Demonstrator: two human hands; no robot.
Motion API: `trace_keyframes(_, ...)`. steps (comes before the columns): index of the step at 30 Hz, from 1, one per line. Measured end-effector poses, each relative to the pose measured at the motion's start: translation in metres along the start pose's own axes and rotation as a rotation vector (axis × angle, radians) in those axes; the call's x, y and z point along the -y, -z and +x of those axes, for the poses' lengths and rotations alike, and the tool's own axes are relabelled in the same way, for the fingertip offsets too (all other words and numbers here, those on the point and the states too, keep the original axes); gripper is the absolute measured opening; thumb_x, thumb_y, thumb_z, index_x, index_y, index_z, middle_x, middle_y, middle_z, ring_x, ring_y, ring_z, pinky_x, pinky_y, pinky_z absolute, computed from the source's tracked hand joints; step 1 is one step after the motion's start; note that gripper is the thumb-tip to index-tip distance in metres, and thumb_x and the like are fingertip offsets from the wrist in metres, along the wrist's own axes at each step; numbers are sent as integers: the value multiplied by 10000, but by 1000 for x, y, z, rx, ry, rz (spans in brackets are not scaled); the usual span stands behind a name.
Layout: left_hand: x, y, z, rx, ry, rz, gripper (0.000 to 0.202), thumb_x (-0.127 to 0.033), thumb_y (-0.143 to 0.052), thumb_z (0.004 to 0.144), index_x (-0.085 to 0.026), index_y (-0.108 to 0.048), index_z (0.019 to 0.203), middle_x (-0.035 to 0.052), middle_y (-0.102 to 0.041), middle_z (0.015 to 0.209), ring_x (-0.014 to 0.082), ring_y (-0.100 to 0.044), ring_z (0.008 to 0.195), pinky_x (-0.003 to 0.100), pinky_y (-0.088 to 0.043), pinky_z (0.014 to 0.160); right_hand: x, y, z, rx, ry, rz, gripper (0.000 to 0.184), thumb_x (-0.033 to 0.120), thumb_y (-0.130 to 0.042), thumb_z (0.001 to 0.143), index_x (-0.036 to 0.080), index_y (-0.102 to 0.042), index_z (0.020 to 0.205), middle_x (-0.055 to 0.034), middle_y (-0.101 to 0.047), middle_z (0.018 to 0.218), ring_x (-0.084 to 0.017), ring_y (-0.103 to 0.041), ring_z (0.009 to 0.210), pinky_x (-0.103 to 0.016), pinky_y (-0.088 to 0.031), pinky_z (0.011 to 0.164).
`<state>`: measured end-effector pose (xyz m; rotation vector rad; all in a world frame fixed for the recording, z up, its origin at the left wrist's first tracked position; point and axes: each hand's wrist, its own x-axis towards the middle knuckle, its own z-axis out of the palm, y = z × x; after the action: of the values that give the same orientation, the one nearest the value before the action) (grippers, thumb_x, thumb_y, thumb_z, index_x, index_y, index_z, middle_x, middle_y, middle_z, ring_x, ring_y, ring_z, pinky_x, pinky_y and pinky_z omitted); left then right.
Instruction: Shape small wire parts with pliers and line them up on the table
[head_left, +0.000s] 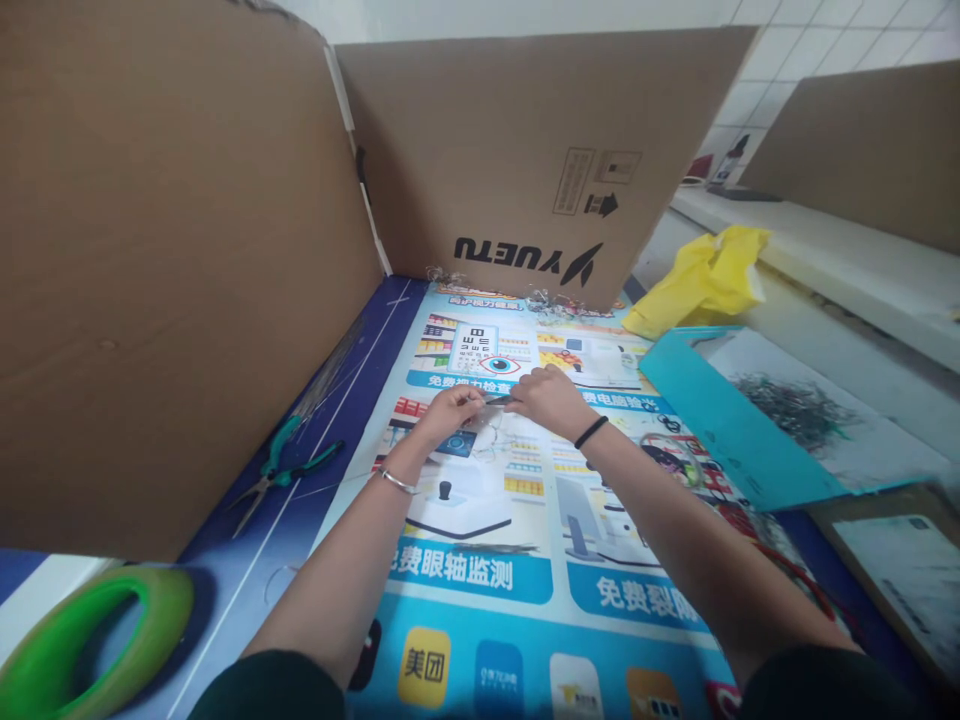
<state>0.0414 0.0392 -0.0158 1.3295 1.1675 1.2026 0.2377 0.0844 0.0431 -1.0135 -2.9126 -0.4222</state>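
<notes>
Over the middle of the printed poster (525,480), my two hands are close together. My left hand (454,410) is closed in a pinch on what looks like a thin wire; faint loops hang below its fingers. My right hand (551,398) is wrapped round a small pointed metal tool (501,401), whose dark tip points at my left fingertips. Its handle is hidden in the palm, so its exact kind cannot be told. Left of my left arm lie teal-handled pliers (274,470), with a bundle of thin wires (330,375) behind them.
Tall cardboard panels (540,150) stand at the back and left. A green roll of tape (97,640) is at the front left. To the right are a teal box lid (735,420) with dark wire clippings (795,412) and a yellow bag (701,280). Wire scraps (555,305) lie along the back panel.
</notes>
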Motion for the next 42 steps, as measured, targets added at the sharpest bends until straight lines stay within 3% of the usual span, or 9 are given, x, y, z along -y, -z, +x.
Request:
trace_keyframes(3, -1, 1, -1, 40, 31, 10, 174, -332, -615, 715, -165, -583, 676, -17, -549, 604, 72, -418, 468, 207, -310, 468, -1, 5, 1, 8, 6, 0, 366, 491, -454, 864, 183, -647, 822, -75, -651, 813, -198, -534, 824, -315, -229, 719)
trace_keyframes(6, -4, 1, -2, 47, 53, 6, 203, -345, -632, 704, -165, -558, 646, -38, -475, 498, 81, -414, 458, 207, -304, 466, -1, 7, 1, 29, 14, 11, 386, 504, -433, 869, 186, -649, 842, -78, -652, 824, -196, -537, 826, -312, -232, 718)
trace_keyframes(12, -10, 8, -4, 33, 119, -230, 269, -377, -688, 669, -151, -545, 645, -14, -541, 580, 70, -458, 491, 205, -350, 501, 1, 1, 0, -42, -105, 152, 415, 521, -401, 877, 190, -651, 882, -80, -654, 892, -193, -531, 875, -299, -257, 743)
trace_keyframes(17, -15, 16, -6, 80, 129, -446, 272, -369, -692, 688, -133, -557, 693, -3, -544, 623, 69, -493, 531, 205, -395, 536, 2, -28, 0, -161, -227, 393, 423, 531, -406, 870, 196, -658, 924, -63, -651, 879, -174, -531, 839, -279, -302, 725)
trace_keyframes(24, -20, 14, -8, 122, 104, -531, 250, -347, -676, 718, -126, -559, 721, 0, -542, 644, 68, -501, 541, 197, -394, 535, 5, -61, -1, -252, -199, 502, 416, 540, -435, 852, 192, -659, 898, -57, -637, 827, -179, -529, 802, -283, -332, 718)
trace_keyframes(33, -18, 11, -10, 152, 161, -461, 261, -357, -671, 725, -123, -561, 762, -6, -541, 631, 70, -514, 536, 198, -391, 545, 11, -60, -1, -384, -96, 555, 485, 565, -381, 859, 168, -659, 888, -75, -651, 798, -171, -545, 760, -290, -358, 702)
trace_keyframes(42, -15, 10, -10, 196, 170, -419, 269, -350, -694, 702, -117, -562, 729, 8, -567, 661, 70, -520, 567, 198, -375, 561, 13, -59, 0, -380, -53, 632, 497, 558, -357, 871, 170, -664, 829, -64, -636, 712, -153, -545, 677, -267, -375, 628)
